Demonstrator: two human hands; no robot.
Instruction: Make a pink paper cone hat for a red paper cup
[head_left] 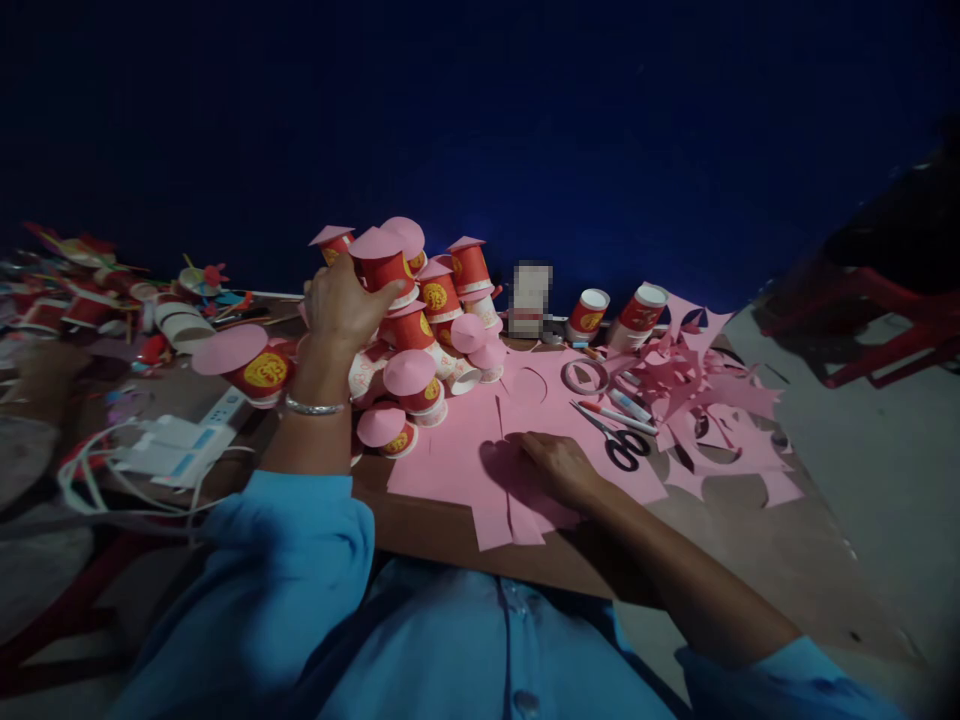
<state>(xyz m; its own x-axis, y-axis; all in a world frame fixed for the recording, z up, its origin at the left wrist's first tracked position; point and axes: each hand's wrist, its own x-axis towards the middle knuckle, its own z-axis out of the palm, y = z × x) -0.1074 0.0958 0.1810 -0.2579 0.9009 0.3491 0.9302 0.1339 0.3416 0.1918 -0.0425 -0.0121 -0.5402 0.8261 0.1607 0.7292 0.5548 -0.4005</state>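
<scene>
My left hand (343, 305) reaches over the pile of paper cups and is closed round a red cup (388, 272) topped with a pink paper cone. Around it lie several red and white cups with pink cone tops, stacked and leaning on one another. My right hand (556, 468) hovers over or rests on the pink paper sheets (442, 460), its fingers bent together; whether anything is between them is hidden. Black-handled scissors (626, 448) lie on the paper to its right, beside a roll of tape (585, 377) and some pens (619, 415).
Pink paper scraps (720, 400) are heaped at the right, with two uncovered red cups (589, 318) behind. A white power strip (184, 445) with cables lies at the left, near more cups and craft pieces. A red stool (862, 325) stands beyond the table's right edge.
</scene>
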